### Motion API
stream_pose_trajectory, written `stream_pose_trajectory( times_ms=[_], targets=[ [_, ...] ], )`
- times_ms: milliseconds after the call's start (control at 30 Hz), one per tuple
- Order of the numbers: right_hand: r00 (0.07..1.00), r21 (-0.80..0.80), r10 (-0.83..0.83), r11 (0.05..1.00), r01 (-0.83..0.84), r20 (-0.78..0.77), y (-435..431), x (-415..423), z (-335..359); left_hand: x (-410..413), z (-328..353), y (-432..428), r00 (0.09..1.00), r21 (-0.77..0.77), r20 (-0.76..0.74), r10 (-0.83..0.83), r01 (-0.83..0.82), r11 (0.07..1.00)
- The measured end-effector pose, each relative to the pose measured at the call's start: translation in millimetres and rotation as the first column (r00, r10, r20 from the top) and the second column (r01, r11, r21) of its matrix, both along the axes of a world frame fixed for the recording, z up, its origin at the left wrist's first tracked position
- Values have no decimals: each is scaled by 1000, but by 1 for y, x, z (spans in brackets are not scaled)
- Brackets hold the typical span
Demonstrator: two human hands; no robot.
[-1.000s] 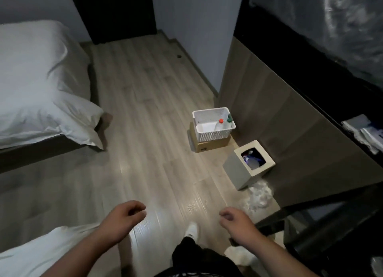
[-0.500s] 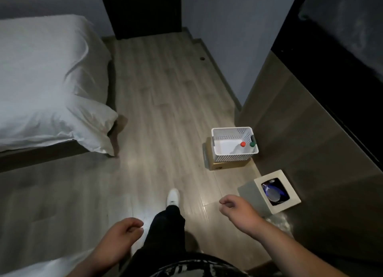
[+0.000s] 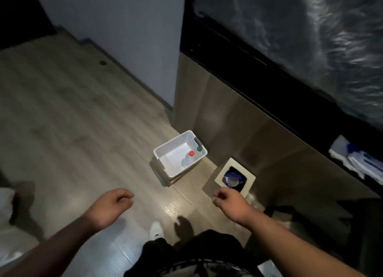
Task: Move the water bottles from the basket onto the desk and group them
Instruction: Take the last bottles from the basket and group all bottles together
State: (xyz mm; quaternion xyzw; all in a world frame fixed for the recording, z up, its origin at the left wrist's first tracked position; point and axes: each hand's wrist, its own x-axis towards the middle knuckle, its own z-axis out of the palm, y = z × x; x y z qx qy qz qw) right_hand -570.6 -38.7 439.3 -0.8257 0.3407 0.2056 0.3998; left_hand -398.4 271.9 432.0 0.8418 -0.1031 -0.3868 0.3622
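Head cam, white basket (image 3: pixel 163 164) holding two water bottles (image 3: pixel 187 162), one red cap (image 3: pixel 191 153), one green cap (image 3: pixel 199 148), one trash bin (image 3: pixel 222 171) just beside, left grip (image 3: pixel 113 204) and right grip (image 3: pixel 230 200) both loosely curled, empty

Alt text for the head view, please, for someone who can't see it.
A white basket holds a red-capped bottle and a green-capped bottle, beside a waste bin. Nearer, the left hand and right hand hang loosely curled and empty over the wooden floor.
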Motion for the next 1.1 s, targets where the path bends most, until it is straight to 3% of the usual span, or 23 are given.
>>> stream_pose_trajectory(
  times_ms=[233, 333, 567, 833, 1100],
  targets=[
    [970, 113, -243, 964, 240, 12, -29, 13, -18, 89, 4, -91, 995, 14, 13, -102, 102, 995],
    [957, 143, -290, 946, 291, -27, -47, 21, -33, 96, -1, -117, 985, 70, -22, -170, 172, 983],
    [952, 126, -299, 944, 306, -69, -95, 82, -86, 138, -44, -162, 986, 133, -73, -149, 158, 978],
    [933, 92, -357, 928, 360, -49, -155, 186, -190, 220, -161, -247, 980, 97, -53, -192, 196, 976],
    [970, 3, -216, 976, 218, -115, -183, 250, -341, 230, -330, -329, 887, 28, -7, -462, 462, 886]
  ],
)
